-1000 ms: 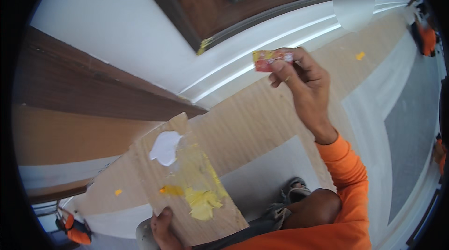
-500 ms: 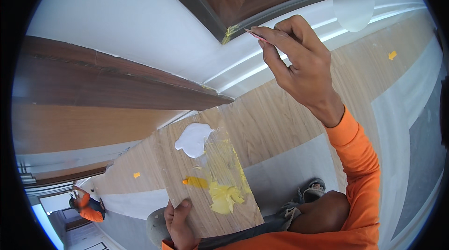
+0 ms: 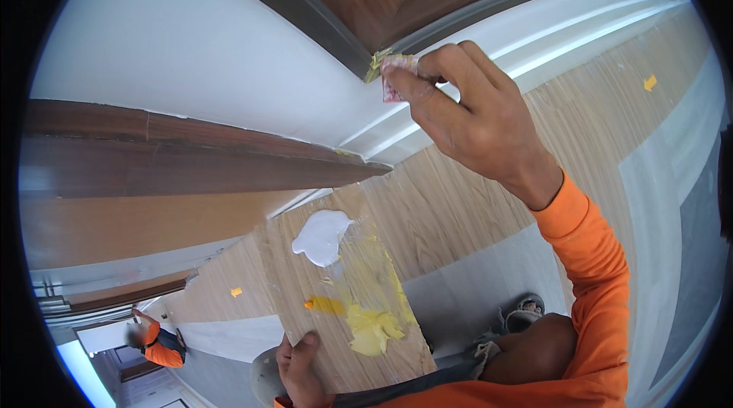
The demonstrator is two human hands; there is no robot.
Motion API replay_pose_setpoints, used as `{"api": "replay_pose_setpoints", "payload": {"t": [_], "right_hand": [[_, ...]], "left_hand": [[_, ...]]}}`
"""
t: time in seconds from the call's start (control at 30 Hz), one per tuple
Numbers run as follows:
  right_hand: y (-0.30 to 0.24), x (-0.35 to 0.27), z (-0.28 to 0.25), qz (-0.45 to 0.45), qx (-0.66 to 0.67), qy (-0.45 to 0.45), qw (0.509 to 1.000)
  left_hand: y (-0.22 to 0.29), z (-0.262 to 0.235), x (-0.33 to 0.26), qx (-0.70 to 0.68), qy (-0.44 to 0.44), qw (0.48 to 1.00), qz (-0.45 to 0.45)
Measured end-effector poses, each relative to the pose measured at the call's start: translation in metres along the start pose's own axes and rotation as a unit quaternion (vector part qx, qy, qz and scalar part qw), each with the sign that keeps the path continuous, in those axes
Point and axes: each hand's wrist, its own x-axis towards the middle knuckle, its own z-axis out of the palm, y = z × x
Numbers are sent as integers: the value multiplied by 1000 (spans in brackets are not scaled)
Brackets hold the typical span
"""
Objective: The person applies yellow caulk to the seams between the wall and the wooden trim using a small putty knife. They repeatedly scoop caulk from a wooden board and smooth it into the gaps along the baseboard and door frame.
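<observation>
My right hand (image 3: 473,106) pinches a small flat scraper (image 3: 395,76), pinkish and partly see-through, against the lower corner of a dark frame (image 3: 336,34). Yellow filler (image 3: 373,66) is smeared over that corner joint. Down at the lower middle, my left hand (image 3: 303,368) grips the near edge of a wood-patterned board (image 3: 324,339), its thumb on top and the other fingers mostly underneath. On the board lie a white paste blob (image 3: 321,237), a yellow filler heap (image 3: 373,329) and a short orange-yellow streak (image 3: 326,306).
A white wall (image 3: 206,49) meets a dark brown wooden trim (image 3: 92,140) on the left. White skirting (image 3: 550,49) runs along the wood-look floor (image 3: 427,217). Grey sheeting (image 3: 473,278) covers part of the floor. Another person in orange (image 3: 160,343) works far left.
My right hand has turned, so the scraper, earlier seen nearly edge-on beside the corner, now shows its flat face at the filler. My left hand keeps holding the board.
</observation>
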Motion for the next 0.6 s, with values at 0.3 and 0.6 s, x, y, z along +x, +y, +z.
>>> {"api": "replay_pose_setpoints", "payload": {"t": [0.3, 0.6], "right_hand": [[9, 3, -3, -33, -7, 27, 999], [4, 0, -4, -36, -29, 29, 998]], "left_hand": [[0, 2, 1, 25, -1, 999, 27], [-1, 1, -2, 0, -14, 1000, 12]]}}
